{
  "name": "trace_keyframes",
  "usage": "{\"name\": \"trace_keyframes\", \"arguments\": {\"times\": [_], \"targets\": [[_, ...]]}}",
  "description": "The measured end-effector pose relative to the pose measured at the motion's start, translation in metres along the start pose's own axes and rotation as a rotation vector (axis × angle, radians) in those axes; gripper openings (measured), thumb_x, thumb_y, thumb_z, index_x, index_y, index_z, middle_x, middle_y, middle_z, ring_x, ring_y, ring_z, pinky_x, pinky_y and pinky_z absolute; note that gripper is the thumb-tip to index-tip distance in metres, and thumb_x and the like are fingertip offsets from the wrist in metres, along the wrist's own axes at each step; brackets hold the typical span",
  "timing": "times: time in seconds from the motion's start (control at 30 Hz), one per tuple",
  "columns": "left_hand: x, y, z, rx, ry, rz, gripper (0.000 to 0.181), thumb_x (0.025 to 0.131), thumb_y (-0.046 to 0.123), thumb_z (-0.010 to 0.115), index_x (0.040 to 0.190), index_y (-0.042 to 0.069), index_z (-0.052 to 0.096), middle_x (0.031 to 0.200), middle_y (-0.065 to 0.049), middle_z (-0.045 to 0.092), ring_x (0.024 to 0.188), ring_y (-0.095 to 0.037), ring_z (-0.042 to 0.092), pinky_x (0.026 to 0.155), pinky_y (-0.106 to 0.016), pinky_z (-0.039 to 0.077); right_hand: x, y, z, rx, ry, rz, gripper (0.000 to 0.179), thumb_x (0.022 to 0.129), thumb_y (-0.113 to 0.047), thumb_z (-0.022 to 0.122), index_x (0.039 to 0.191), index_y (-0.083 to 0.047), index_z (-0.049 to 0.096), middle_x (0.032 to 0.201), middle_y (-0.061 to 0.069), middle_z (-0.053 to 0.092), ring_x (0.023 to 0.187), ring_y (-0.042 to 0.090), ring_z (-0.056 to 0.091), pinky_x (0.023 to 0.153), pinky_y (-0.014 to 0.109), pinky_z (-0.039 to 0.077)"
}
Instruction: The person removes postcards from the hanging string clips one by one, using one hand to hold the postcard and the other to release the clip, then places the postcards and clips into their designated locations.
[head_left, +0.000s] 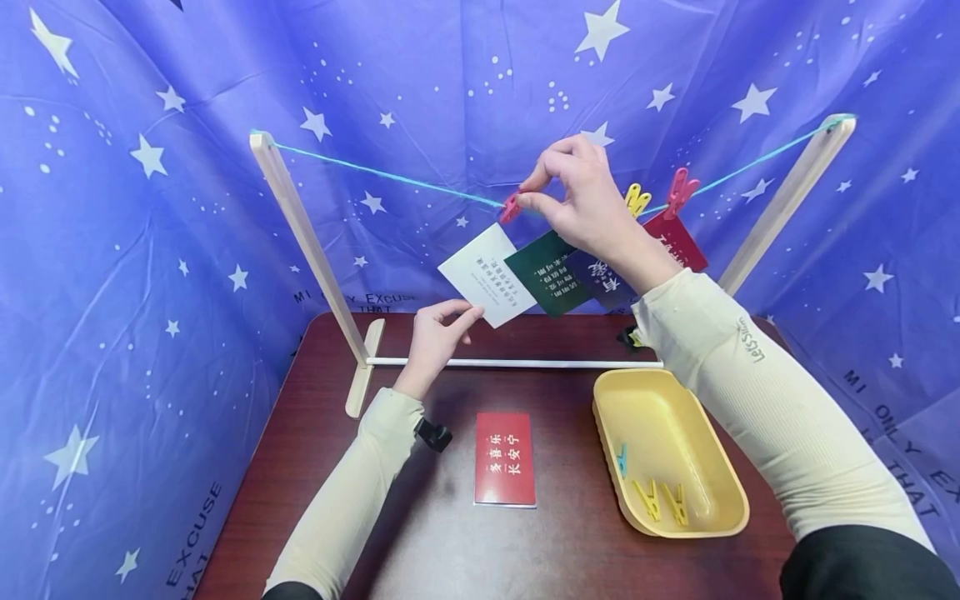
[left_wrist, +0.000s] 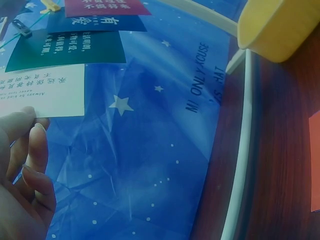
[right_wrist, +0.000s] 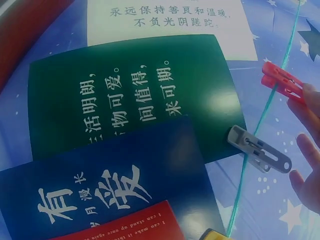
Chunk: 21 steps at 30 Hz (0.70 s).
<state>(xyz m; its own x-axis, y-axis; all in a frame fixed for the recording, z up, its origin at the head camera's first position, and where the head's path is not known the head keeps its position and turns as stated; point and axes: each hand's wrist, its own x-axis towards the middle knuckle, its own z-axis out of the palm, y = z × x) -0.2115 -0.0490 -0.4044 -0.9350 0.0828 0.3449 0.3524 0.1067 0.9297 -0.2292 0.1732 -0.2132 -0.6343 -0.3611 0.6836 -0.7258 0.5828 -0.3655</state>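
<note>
My left hand (head_left: 438, 337) pinches the lower edge of a white card (head_left: 487, 275) printed with dark text. My right hand (head_left: 581, 196) pinches a red clothespin (right_wrist: 282, 80) at the teal string, close to the white card's upper corner. I cannot tell whether its jaws hold the card. Beside it hang a green card (right_wrist: 135, 95) by a grey clothespin (right_wrist: 260, 149), a dark blue card (right_wrist: 105, 195), and a red card (head_left: 678, 242) under a pink clothespin (head_left: 681, 193). A yellow clothespin (head_left: 637, 200) sits on the string near the blue card.
The teal string (head_left: 390, 175) sags between two wooden posts (head_left: 303, 242), joined below by a white rod (head_left: 517, 363). On the brown table (head_left: 300, 467) lie a red card (head_left: 504, 458) and a yellow bin (head_left: 675, 417) holding a blue clothespin (head_left: 622, 460) and yellow clothespins (head_left: 651, 500).
</note>
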Motion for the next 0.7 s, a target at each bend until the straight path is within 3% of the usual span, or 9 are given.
{"name": "trace_keyframes", "arguments": {"times": [0.13,0.23,0.33,0.47,0.7], "targets": [[-0.0012,0.0007,-0.0001,0.006,-0.001,-0.004,0.015,0.095,0.013,0.077,0.097,-0.001,0.08,0.091,-0.013,0.076,0.052,-0.022,0.063,0.056,-0.026,0.049,-0.0005,0.0002,0.0006,0.003,0.033,-0.026,0.01,0.09,-0.005,0.08,0.089,-0.001,0.071,0.099,0.014,0.064,0.11,0.031,0.048,0.108,0.04,0.024],[-0.0021,0.0008,-0.0009,0.015,0.007,-0.003,0.014,0.095,0.013,0.077,0.096,-0.001,0.08,0.09,-0.013,0.076,0.056,-0.04,0.064,0.055,-0.024,0.048,-0.0009,-0.0003,0.0012,-0.001,0.053,-0.035,0.01,0.09,-0.006,0.08,0.088,-0.002,0.072,0.098,0.014,0.064,0.109,0.031,0.049,0.107,0.04,0.024],[-0.0027,0.0004,-0.0024,0.021,0.015,0.006,0.014,0.095,0.013,0.078,0.096,-0.001,0.08,0.09,-0.014,0.076,0.058,-0.046,0.063,0.053,-0.02,0.045,-0.0014,-0.0011,0.001,-0.005,0.077,-0.041,0.01,0.089,-0.005,0.081,0.088,-0.002,0.072,0.097,0.014,0.064,0.108,0.031,0.05,0.107,0.039,0.024],[-0.0026,-0.0013,-0.0044,0.021,0.02,0.026,0.015,0.094,0.014,0.078,0.095,-0.001,0.08,0.089,-0.019,0.075,0.052,-0.028,0.062,0.051,-0.02,0.042,-0.0022,-0.0018,-0.0008,-0.006,0.102,-0.045,0.011,0.089,-0.005,0.082,0.089,-0.001,0.072,0.097,0.015,0.063,0.107,0.032,0.05,0.106,0.038,0.024],[-0.0052,-0.0038,-0.0073,0.012,0.027,0.028,0.016,0.094,0.013,0.079,0.095,-0.002,0.079,0.089,-0.027,0.072,0.05,-0.016,0.059,0.048,-0.02,0.038,-0.0041,-0.0055,-0.0034,-0.035,0.084,-0.024,0.013,0.092,-0.01,0.08,0.093,0.0,0.072,0.098,0.016,0.063,0.108,0.031,0.05,0.108,0.036,0.024]]}}
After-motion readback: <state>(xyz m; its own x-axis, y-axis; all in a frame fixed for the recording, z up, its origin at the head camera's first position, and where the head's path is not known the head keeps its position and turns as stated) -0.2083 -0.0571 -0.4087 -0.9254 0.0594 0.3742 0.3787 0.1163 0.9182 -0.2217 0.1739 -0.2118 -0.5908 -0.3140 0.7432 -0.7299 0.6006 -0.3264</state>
